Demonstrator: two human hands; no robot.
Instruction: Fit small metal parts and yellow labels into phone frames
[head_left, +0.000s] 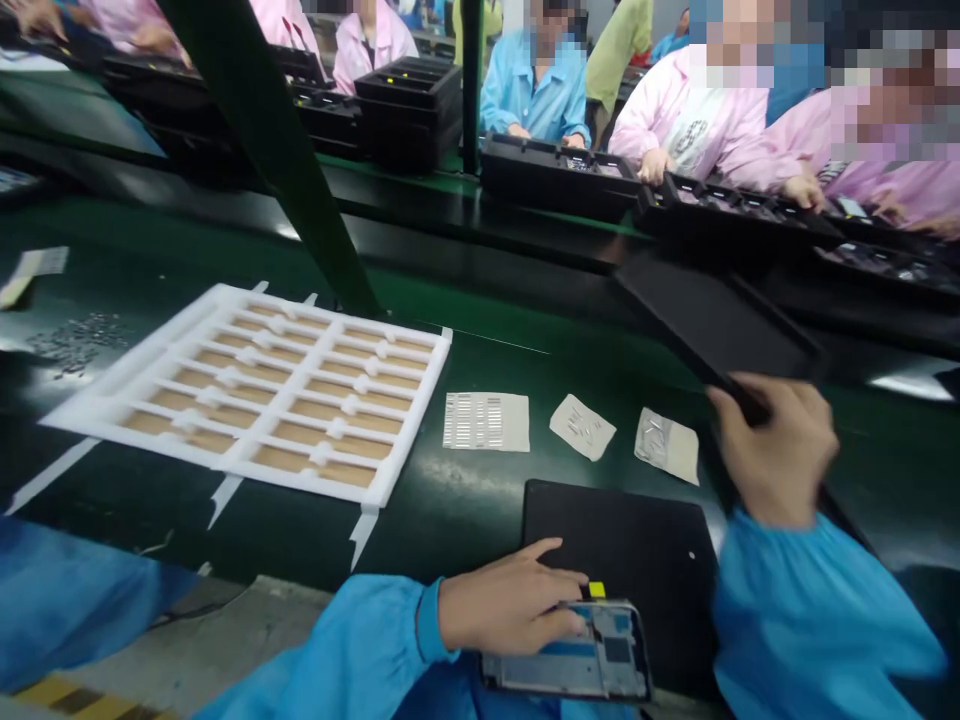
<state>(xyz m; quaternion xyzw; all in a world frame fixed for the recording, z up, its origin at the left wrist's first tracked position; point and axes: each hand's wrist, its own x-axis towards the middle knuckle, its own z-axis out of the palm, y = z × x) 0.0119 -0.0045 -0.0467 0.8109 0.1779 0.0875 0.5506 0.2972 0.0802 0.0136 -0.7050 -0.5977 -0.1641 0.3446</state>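
Observation:
My left hand [510,605] grips the top edge of a phone middle frame [570,665], which has a metal body with blue film and lies at the near edge of a black flat pad [615,540]. A small yellow tag [596,590] shows just above the frame. My right hand [776,450] is blurred with motion and holds a thin black panel [712,325] raised at a tilt. A white foam tray [262,395] with tan-lined slots lies to the left. Three paper sheets carrying small metal parts [486,421] [582,427] [666,445] sit between the tray and my right hand.
A dark green conveyor bench [480,520] runs across the view, with a scatter of tiny metal parts [75,342] at the left. A dark diagonal post [270,150] rises behind the tray. Co-workers in pink and blue smocks [536,90] handle black fixtures [559,175] across the line.

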